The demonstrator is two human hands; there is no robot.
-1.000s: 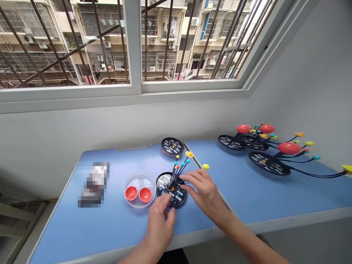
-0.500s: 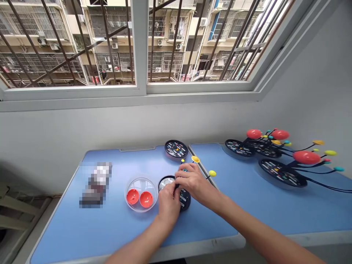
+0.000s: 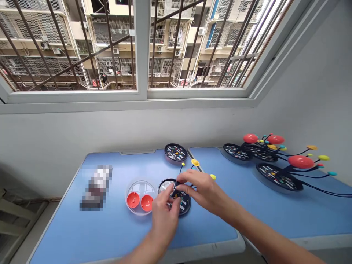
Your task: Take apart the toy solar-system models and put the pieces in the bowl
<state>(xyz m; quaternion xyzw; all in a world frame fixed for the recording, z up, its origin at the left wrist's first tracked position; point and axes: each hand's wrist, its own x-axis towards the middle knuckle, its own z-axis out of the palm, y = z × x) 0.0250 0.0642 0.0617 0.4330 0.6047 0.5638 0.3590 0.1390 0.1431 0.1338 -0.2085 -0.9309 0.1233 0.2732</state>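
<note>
A plastic case [image 3: 129,187] holding two half-spheres [image 3: 133,200] sits on the desk [image 3: 82,234] just left of a base disc [image 3: 184,202]. A second disc [image 3: 176,153] lies behind it, a blurred package [image 3: 96,187] farther left, and assembled models [image 3: 279,177] on the adjoining desk [image 3: 242,209] to the right.

Legible text: none. Item: black disc [image 3: 183,204] under the hands, face printed with rows of small pale and coloured marks, too small to read. Item: second black disc [image 3: 176,152] at the far table edge, same marks, unreadable. Item: black discs [image 3: 279,177] on the right-hand table, same marks, unreadable. Item: pixelated object [image 3: 96,187] at left, nothing legible.
</note>
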